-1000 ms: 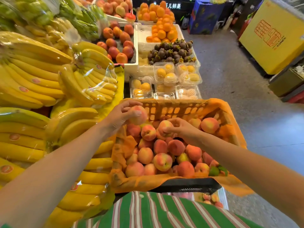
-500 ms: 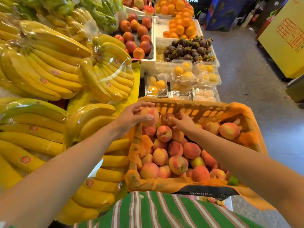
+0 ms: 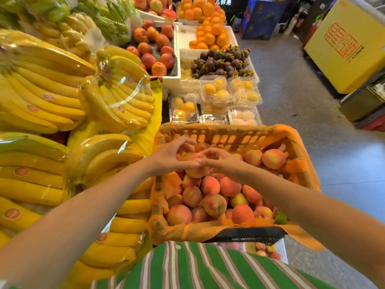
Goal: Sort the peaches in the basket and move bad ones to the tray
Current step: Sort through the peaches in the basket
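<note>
The left hand [image 3: 169, 157] cups a peach [image 3: 195, 163], fingers arched over it and thumb beneath, while the right hand [image 3: 221, 162] grips the same peach from the right with curled fingertips. They hold it just above the heaped peaches [image 3: 210, 185] at the far-left end of the orange-lined basket [image 3: 229, 135]. Wrapped bananas [image 3: 41, 90] lie to the left, and clear boxes of yellow fruit [image 3: 214, 90] sit just beyond the basket.

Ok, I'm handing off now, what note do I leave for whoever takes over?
Left hand grips a peach over the basket, far left corner.
Right hand curls its fingers against that peach; grip unclear.
Basket holds many peaches; a tray with a few shows below its near edge.
Done: the tray already holds a few.
Left: judge this peach, then sort the rest.
</note>
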Demonstrator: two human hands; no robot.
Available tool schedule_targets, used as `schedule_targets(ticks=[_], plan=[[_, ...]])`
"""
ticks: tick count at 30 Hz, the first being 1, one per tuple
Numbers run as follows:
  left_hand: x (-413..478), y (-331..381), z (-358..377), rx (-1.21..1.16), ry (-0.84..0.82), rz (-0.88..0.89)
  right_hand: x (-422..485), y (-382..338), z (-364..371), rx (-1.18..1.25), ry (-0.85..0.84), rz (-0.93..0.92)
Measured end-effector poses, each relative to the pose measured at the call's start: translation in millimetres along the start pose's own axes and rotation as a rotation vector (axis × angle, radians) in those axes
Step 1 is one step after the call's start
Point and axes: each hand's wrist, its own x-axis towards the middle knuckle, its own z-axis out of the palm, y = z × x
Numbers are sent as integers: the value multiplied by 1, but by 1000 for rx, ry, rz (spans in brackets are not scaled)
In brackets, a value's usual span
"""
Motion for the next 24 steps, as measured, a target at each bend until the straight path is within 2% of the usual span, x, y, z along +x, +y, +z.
schedule_targets(ticks=[4, 6, 8, 10, 14, 16, 20, 24], plan=[[-12, -20, -11, 507, 157, 122, -6, 21, 16, -364, -34, -63], [-17, -25, -11, 632, 208, 129, 0, 29, 32, -447, 30, -169], [-20, -24, -10, 648, 222, 136, 7, 29, 43, -491, 137, -233], [-20, -23, -9, 647, 239, 138, 10, 23, 49, -516, 172, -282], [-14, -19, -4, 691, 267, 138, 0, 9, 44, -584, -3, -346], [-6, -15, 1, 705, 267, 158, -7, 10, 30, -572, -25, -338], [15, 5, 18, 690, 170, 271, -27, 23, -31, -619, 155, -274], [47, 24, 49, 702, 14, 364, -59, 44, -106, -900, 385, -206]])
